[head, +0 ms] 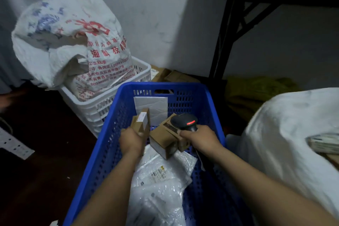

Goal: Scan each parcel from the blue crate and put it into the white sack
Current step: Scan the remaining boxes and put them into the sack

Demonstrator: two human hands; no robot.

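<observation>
A large plain white woven sack is standing at the person's right, just beside the perforated blue plastic crate. A second, printed white sack is sitting in a white plastic crate at the far left. Which sack is the destination cannot be told.

Inside the blue crate, white bubble-wrap mailers are lying along the bottom, and a squat brown cardboard box is resting on them.

The right hand is gripping a black handheld scanner, whose red light is glowing. The left hand is grasping a slim brown cardboard parcel, standing on end within the crate. Its white label is facing up and is too blurred to read.

Judgement: the scan is in hand. The label is needing to be turned squarely toward the scanner's window and held steady, with fingers clear of the code, before the parcel is going anywhere.
</observation>
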